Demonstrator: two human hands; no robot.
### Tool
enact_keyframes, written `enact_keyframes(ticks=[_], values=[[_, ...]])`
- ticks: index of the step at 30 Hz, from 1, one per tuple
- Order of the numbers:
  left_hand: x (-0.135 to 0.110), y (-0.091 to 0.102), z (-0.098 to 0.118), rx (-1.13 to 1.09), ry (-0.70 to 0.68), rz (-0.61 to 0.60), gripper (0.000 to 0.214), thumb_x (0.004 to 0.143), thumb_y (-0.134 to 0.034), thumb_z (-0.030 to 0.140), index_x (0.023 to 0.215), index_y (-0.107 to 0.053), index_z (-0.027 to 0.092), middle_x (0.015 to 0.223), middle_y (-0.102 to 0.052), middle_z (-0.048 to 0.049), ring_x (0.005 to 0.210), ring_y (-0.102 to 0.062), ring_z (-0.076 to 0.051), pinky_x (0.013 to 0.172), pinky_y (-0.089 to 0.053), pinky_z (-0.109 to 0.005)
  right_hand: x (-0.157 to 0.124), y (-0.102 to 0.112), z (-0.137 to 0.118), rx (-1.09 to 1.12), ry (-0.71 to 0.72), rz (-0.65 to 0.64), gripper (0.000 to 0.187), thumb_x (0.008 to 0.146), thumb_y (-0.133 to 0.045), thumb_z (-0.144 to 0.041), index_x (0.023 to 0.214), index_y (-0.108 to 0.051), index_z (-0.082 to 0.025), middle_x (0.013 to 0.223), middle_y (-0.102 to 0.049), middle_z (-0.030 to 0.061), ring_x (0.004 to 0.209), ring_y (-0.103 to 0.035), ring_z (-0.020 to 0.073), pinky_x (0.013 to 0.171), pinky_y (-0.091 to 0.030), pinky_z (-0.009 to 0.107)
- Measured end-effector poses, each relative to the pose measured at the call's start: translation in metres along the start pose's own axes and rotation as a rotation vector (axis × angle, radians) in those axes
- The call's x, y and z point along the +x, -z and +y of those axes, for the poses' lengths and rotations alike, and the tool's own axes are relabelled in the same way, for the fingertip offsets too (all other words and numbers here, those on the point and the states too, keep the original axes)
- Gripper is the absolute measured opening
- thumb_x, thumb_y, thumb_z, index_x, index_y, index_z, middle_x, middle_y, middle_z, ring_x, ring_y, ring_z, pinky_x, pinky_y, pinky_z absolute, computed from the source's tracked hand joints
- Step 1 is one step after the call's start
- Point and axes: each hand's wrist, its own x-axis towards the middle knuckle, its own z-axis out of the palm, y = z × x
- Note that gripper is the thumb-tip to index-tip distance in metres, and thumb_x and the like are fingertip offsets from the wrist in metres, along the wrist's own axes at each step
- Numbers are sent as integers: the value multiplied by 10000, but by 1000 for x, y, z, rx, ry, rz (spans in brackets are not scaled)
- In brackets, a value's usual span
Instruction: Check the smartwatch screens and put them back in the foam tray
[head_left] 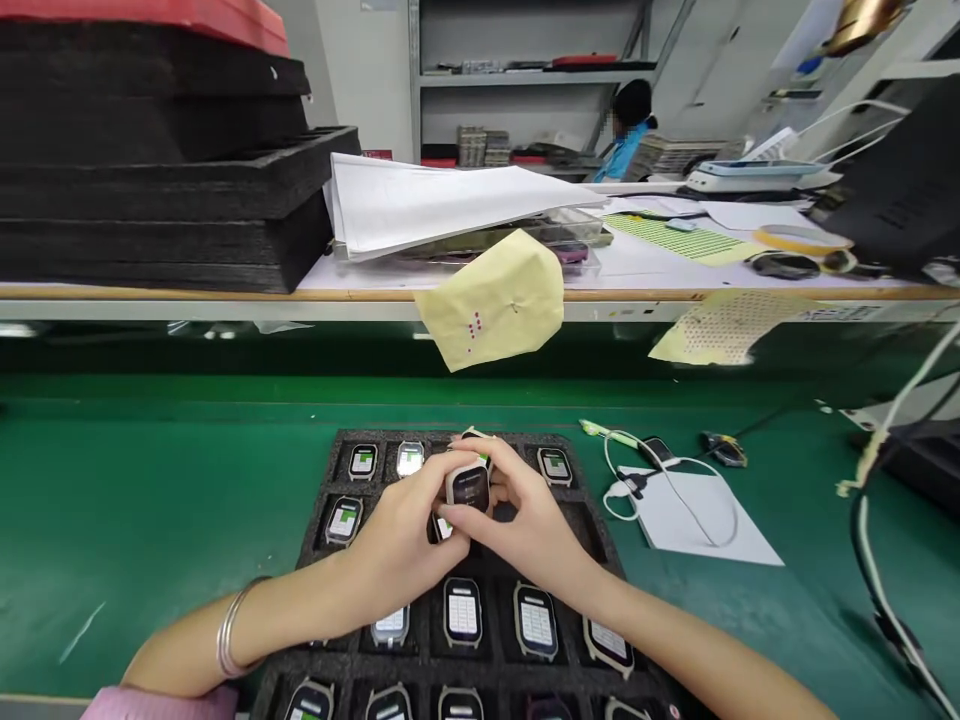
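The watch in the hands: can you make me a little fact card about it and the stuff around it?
Held thing: a watch, screen mostly dark, no strap showing
Left hand: holding the watch
Right hand: holding it too
Under the hands: black foam tray with pockets
In the pockets: other watches, several with lit screens
Worktop: green table
Right of the tray: white sheet with a white cable partly over it
Shelf edge: yellow paper hanging down

A stack of black foam slabs stands on the raised shelf beside white papers; a yellow sheet droops over its edge, and a tape roll lies farther right.
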Motion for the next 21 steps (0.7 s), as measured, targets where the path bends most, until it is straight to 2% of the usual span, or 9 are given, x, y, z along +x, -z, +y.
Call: enact_keyframes(ticks=[3,5,8,10,14,18,21], values=[[2,1,1,-143,60,-22,467,797,-587,58,1221,-510,239,1074,-682,-52,923,-687,-203,741,-551,-274,-2,5,1,23,-9,0,346,810,-693,-252,1147,-613,-252,1190,-583,72,821,-605,180,544,-483,243],[3,4,3,-250,111,-30,418,823,-616,96,1203,-512,235,1113,-669,-67,963,-684,-208,749,-555,-269,-3,11,1,38,-33,9,347,847,-661,-267,1188,-598,-258,1150,-602,69,735,-591,152,543,-484,247],[4,8,5,-449,188,-64,406,818,-652,88,1166,-501,233,1145,-651,-68,961,-689,-193,825,-549,-296,-3,21,-2,100,-58,-5,444,893,-618,-304,1320,-507,-258,990,-635,53,677,-590,146,535,-492,249],[5,11,7,-593,231,-97,424,797,-681,71,1144,-496,231,1127,-654,-63,917,-695,-181,848,-543,-319,-1,26,-5,144,-52,7,499,918,-580,-328,1389,-436,-250,967,-629,57,687,-609,156,522,-499,250],[8,17,9,-814,306,-124,477,735,-743,64,1121,-509,216,1134,-665,-95,829,-685,-179,715,-526,-286,3,31,-9,228,-57,56,568,938,-544,-351,1459,-341,-247,1074,-635,91,673,-635,161,492,-505,260],[11,24,9,-918,412,-107,580,693,-753,39,1201,-526,202,1092,-696,-111,760,-630,-139,660,-453,-240,9,34,-3,317,-99,73,514,934,-542,-337,1420,-419,-223,1128,-661,110,645,-644,156,471,-488,255],[12,27,5,-1027,487,-95,541,694,-717,70,1208,-580,163,1040,-705,-111,728,-574,-123,628,-422,-229,12,36,2,339,-121,96,468,919,-557,-326,1365,-496,-202,1116,-679,112,620,-639,151,465,-480,256]])
